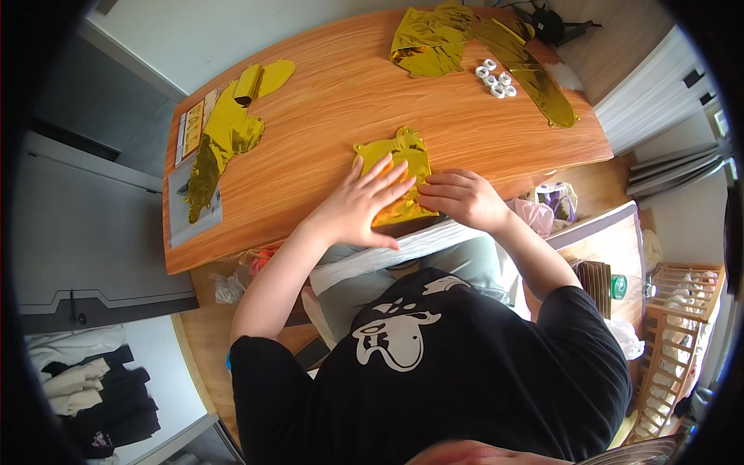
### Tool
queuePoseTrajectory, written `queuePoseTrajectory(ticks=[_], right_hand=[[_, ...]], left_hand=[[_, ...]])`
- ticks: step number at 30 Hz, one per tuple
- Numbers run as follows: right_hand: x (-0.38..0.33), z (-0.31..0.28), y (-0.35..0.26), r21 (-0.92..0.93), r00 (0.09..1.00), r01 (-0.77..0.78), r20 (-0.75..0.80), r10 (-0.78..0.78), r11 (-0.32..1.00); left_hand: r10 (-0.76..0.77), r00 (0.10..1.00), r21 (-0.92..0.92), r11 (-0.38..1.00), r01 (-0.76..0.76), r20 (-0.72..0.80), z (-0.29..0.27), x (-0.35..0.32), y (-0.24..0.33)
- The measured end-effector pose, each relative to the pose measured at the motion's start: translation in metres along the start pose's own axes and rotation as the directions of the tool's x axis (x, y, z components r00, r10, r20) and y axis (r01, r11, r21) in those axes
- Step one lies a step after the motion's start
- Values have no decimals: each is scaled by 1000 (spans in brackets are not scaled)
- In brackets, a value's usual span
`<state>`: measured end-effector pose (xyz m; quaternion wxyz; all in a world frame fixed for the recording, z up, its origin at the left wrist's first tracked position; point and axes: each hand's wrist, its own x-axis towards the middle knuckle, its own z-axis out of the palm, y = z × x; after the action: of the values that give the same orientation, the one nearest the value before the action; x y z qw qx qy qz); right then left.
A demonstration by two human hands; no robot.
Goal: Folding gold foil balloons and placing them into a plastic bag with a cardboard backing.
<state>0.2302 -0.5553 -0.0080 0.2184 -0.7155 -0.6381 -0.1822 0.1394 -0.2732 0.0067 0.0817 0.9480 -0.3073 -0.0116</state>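
Observation:
A folded gold foil balloon lies flat at the table's near edge, directly in front of me. My left hand rests on its left part, palm down with the fingers spread and the thumb stretched toward me. At the balloon's right edge, my right hand has its fingers bent and pressed together on the foil. The fingertips hide exactly how much foil they grip. Parts of the balloon's near side are covered by both hands.
More flat gold foil balloons lie at the table's left, far side and far right. Several small white rolls sit together at the right. Flat packaging lies along the left edge. A wooden rack stands lower right.

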Motion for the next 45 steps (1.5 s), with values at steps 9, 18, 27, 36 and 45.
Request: queuePoseTrajectory(ticks=[9,18,27,36,45], right_hand=[[10,-19,-12,135,999,18,-40,-12,991],[77,-42,6,755,865,-431,190,465,494],[109,28,81,523,708,-693,364,605,496],[106,41,85,412,780,-620,231,582,667],[100,46,87,446,788,-602,197,583,662]], left_hand=[[44,997,-8,999,-45,-58,4,-42,17],[-357,931,-678,664,314,82,-62,-49,-18],[-571,819,-580,687,438,-57,-39,-7,-86],[-327,878,-103,945,311,-349,-20,12,-81],[-132,966,-110,988,110,-220,12,44,-91]])
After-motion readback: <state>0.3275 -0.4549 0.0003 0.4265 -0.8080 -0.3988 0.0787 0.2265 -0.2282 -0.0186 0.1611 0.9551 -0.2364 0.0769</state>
